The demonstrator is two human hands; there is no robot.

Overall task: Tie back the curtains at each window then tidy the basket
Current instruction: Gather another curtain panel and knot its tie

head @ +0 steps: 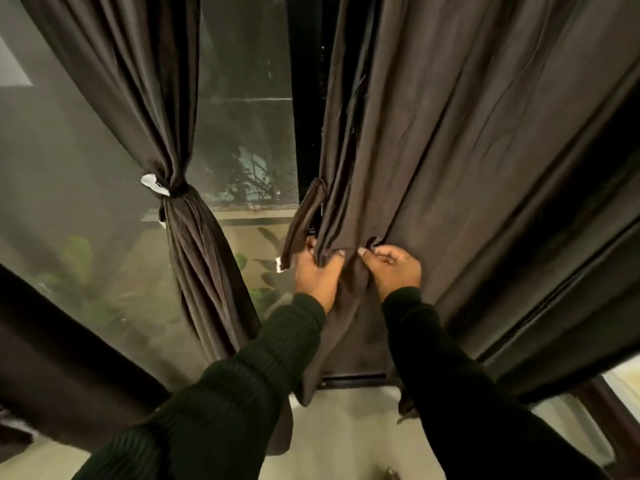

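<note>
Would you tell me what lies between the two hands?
In the head view, a gathered fold of the right curtain lies between the left hand and right hand; both grip it.

Home: curtained window (242, 133), curtains (450, 150)

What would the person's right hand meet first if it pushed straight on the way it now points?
The right hand already pinches the loose curtain, so it would likely press deeper into those folds; what lies behind is hidden.

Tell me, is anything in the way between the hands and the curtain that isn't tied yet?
No, nothing visible is. The left hand and right hand already grip the folds of the right curtain directly. Its tie-back strap hangs loose right beside the left hand. The left curtain is already tied.
</note>
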